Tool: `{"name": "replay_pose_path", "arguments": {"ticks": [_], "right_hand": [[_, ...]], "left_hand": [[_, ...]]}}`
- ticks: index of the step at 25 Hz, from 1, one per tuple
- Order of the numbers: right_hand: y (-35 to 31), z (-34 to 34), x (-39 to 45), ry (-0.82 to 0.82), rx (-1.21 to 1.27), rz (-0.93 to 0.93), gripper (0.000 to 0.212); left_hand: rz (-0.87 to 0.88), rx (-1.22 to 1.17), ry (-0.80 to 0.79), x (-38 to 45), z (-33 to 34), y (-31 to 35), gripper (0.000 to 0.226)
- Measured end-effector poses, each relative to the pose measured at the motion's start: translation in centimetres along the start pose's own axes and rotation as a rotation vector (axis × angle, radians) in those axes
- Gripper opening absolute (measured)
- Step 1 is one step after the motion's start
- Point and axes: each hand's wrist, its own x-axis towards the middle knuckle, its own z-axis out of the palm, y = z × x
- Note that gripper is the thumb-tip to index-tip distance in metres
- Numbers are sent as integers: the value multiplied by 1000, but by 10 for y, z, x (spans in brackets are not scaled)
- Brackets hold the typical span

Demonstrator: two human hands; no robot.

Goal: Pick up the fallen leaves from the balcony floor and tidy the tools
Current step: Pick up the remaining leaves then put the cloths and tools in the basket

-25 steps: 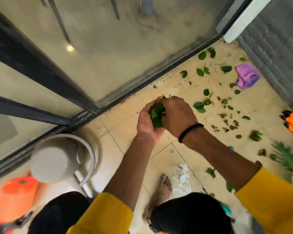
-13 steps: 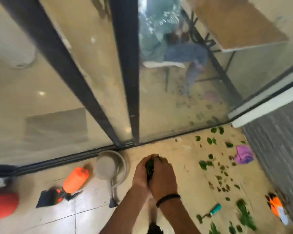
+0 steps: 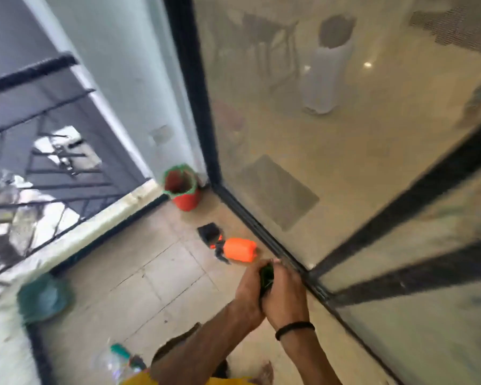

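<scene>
A bunch of green leaves (image 3: 266,277) is pressed between my two hands, low in the view beside the glass door's track. My left hand (image 3: 247,293) and my right hand (image 3: 285,294) are cupped together round it, so only a dark green strip shows. A black band circles my right wrist. On the tiles ahead lies an orange tool (image 3: 238,249) with black parts, next to a dark flat piece (image 3: 209,232). A red bucket (image 3: 182,187) lined with a green bag stands in the far corner.
The glass sliding door (image 3: 345,162) with its black frame runs along the right. A low kerb with a metal railing (image 3: 39,168) borders the left. A teal bowl (image 3: 43,297) sits by the kerb, and a clear bottle with a green cap (image 3: 120,357) lies near my feet.
The view has swung left, away from the leaf-strewn floor, toward the corner with the red bucket. My hands still clasp the leaves together.
</scene>
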Motion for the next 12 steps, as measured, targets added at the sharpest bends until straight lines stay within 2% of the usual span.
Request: {"name": "replay_pose_path", "arguments": {"ticks": [3,6,8,10,12], "right_hand": [[-59,32,17,-108,-47,-184,49],[-116,68,33,-272,-73,-279,52],[-138,89,48,-292,-125,-295,49],[-166,117,73,-291,-146,-268,49],[-201,145,97,-305,-146,-227,50]], "left_hand": [[78,-231,68,-9,-43,50,12],[98,-330,147,-16,-84,97,15],[155,-386,93,-21,-98,127,16],[173,-401,15,-24,-106,172,29],[148,-397,100,6,-140,215,24]]}}
